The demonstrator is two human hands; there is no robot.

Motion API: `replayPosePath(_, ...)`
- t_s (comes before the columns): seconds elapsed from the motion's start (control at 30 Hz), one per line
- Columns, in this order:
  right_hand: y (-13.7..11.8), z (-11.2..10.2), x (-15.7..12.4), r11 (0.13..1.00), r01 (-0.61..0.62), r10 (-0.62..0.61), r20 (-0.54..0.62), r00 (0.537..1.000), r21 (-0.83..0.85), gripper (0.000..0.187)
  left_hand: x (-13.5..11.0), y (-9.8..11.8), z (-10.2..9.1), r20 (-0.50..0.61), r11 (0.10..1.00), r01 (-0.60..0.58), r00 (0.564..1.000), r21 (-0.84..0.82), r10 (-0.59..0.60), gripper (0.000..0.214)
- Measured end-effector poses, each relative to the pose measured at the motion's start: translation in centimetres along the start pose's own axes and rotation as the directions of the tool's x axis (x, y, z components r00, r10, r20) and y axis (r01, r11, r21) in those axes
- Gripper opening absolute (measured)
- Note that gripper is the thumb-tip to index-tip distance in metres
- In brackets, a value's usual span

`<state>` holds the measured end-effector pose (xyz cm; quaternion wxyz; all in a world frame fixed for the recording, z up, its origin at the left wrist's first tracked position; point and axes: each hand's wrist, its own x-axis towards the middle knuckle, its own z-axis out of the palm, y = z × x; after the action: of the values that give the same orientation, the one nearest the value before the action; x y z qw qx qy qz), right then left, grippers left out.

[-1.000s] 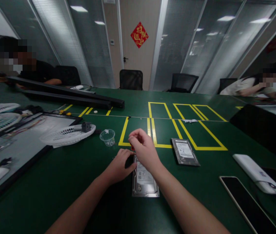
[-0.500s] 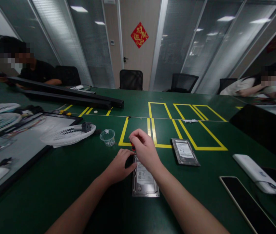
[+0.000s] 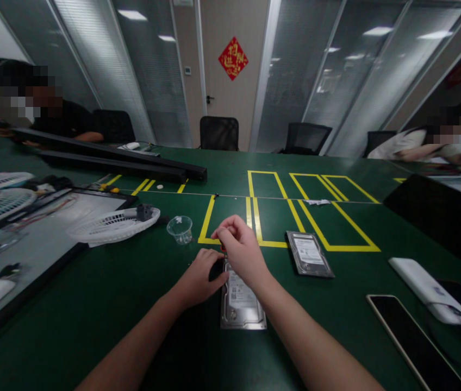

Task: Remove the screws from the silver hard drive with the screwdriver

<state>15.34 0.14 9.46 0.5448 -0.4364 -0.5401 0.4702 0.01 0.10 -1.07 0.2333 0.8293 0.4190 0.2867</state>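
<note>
A silver hard drive (image 3: 241,304) with a white label lies flat on the green table in front of me. My right hand (image 3: 241,244) is closed around a small red-handled screwdriver (image 3: 223,248), mostly hidden by the fingers, held over the drive's far left corner. My left hand (image 3: 204,274) grips that same corner, its thumb on the drive's left edge and its fingertips beside the screwdriver's lower end. The tip itself cannot be made out. To the right lies a second hard drive (image 3: 309,254), untouched.
A clear plastic cup (image 3: 180,230) stands left of my hands, near a white fan grille (image 3: 114,226) and a grey panel (image 3: 57,239). A phone (image 3: 413,339) and a white power bank (image 3: 432,290) lie at right. Yellow tape (image 3: 353,248) marks the table. Two people sit across.
The fingers of my right hand have shifted slightly around the screwdriver handle, hiding more of it. My left hand and both drives have stayed in place.
</note>
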Motion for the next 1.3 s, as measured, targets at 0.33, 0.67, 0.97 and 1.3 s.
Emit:
replayPosePath(0.33, -0.18, -0.43, 0.01, 0.986, 0.081, -0.081, 0.007, 0.997, -0.143, 0.015, -0.01, 0.12, -0.15, 0.008, 1.0, 0.008, 1.0, -0.009, -0.008, 0.032)
replayPosePath(0.67, -0.21, -0.05, 0.0, 0.999, 0.012, -0.013, -0.01, 1.0, -0.033, 0.009, 0.0, 0.21, -0.22, 0.004, 1.0, 0.004, 1.0, -0.008, -0.004, 0.031)
replayPosePath(0.97, -0.18, -0.21, -0.07, 0.992, 0.095, -0.093, 0.026, 0.995, -0.082, 0.013, -0.11, 0.02, -0.11, 0.01, 1.0, 0.006, 1.0, -0.012, -0.006, 0.033)
replayPosePath(1.3, -0.51, -0.23, -0.01, 0.995, 0.062, -0.058, 0.056, 0.997, -0.083, 0.015, -0.01, 0.2, -0.26, 0.002, 1.0, 0.001, 1.0, 0.008, -0.001, 0.036)
